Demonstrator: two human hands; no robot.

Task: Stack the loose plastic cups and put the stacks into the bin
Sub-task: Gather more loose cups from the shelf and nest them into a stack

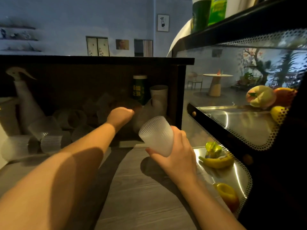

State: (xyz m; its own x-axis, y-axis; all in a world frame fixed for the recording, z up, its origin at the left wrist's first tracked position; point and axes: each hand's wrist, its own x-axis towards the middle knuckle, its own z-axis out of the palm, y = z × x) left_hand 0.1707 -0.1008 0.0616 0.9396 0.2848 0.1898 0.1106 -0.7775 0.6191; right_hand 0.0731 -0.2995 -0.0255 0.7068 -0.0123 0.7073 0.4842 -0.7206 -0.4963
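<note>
My right hand (176,155) grips a frosted ribbed plastic cup (157,135), tilted with its base up and to the left, above the wooden counter. My left hand (121,116) reaches far into the dark shelf recess and touches another frosted cup (141,120) lying there; its fingers are hidden, so I cannot tell its grip. Several loose ribbed cups (49,141) lie on their sides at the left of the recess, some further back in shadow (76,118). No bin is in view.
A white spray bottle (25,100) stands at the left. A green canister (139,90) and a white cup (158,97) stand at the back of the recess. A glass display case (232,123) with fruit on metal trays borders the right. The grey wooden counter (141,196) spreads below.
</note>
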